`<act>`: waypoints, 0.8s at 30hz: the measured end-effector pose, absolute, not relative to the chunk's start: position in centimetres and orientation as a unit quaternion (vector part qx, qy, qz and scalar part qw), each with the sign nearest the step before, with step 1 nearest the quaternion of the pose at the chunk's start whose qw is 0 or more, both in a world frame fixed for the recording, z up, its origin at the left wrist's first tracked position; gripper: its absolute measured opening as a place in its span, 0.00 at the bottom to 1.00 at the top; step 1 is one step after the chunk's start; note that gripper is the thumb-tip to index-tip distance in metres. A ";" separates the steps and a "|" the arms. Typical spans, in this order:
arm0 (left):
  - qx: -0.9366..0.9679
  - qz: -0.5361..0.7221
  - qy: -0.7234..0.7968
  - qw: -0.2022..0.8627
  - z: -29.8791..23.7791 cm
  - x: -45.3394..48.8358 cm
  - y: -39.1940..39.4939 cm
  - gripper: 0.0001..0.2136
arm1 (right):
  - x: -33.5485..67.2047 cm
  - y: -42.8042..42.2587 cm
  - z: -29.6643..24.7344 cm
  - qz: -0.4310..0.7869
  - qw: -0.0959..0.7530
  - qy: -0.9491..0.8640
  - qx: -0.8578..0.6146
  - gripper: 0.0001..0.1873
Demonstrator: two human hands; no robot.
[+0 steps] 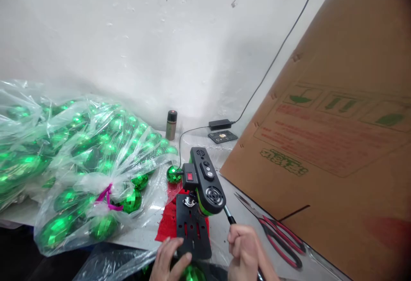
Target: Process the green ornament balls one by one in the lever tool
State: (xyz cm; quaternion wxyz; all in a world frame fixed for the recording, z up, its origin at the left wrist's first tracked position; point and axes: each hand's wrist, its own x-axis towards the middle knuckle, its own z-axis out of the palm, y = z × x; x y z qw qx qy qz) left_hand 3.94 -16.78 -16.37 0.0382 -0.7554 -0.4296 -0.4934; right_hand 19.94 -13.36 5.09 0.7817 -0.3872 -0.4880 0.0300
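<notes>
The person's right hand is closed in a fist around a slim rod with a metallic shaft and a dark handle. The left hand is partly open, fingers parted and lightly bent, the fingertips at the near left corner of a slotted black base plate; no closed grip shows, though its palm side is hidden. A green faceted ball lies just under its thumb, and whether the two touch cannot be told.

The step in hand appears to be steadying or setting the black machine above the plate; a move of the rod would call for a firm left hand on the plate. The machine lies ahead of both hands, between them, its near end beside the rod's upper end; contact there is unclear.

Under the plate, a red cloth covers part of the table. Beyond the machine's left side sits another green ball. Scissors lie towards the table's right edge, beside a cardboard box. A clear bag of green balls fills the left end. Along the back edge are a dark-topped canister, a power adapter and a phone.
</notes>
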 end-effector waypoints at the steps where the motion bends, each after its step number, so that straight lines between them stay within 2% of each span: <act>1: -0.755 -0.494 -0.430 0.015 -14.7 3.8 -15.2 0.29 | 19.9 -13.3 5.0 0.031 0.783 -0.485 -0.388 0.25; 3: -0.737 -0.483 -0.468 -0.063 -10.4 3.5 -10.6 0.26 | 20.0 -13.2 5.0 0.038 0.782 -0.484 -0.391 0.25; 5: -0.663 -0.448 -0.575 -0.172 -6.1 3.5 -5.3 0.21 | 20.1 -13.3 4.9 0.046 0.776 -0.491 -0.393 0.25; 7: -0.600 -0.408 -0.637 -0.260 -2.9 3.9 -0.4 0.22 | 20.4 -13.5 4.7 0.055 0.767 -0.499 -0.399 0.25; 12: -0.530 -0.399 -0.657 -0.356 -1.1 4.8 5.5 0.27 | 20.9 -14.0 4.0 0.066 0.747 -0.519 -0.412 0.24; 18: -0.384 -0.482 -0.621 -0.485 -1.8 3.1 2.5 0.28 | 20.5 -13.6 6.5 0.059 0.750 -0.526 -0.397 0.26; 21: -0.335 -0.527 -0.559 -0.545 -1.8 1.8 -1.8 0.24 | 20.1 -13.3 8.3 0.050 0.757 -0.517 -0.396 0.27; 24: -0.269 -0.560 -0.474 -0.624 -2.0 1.1 -5.9 0.26 | 20.0 -13.1 9.1 0.055 0.752 -0.522 -0.399 0.26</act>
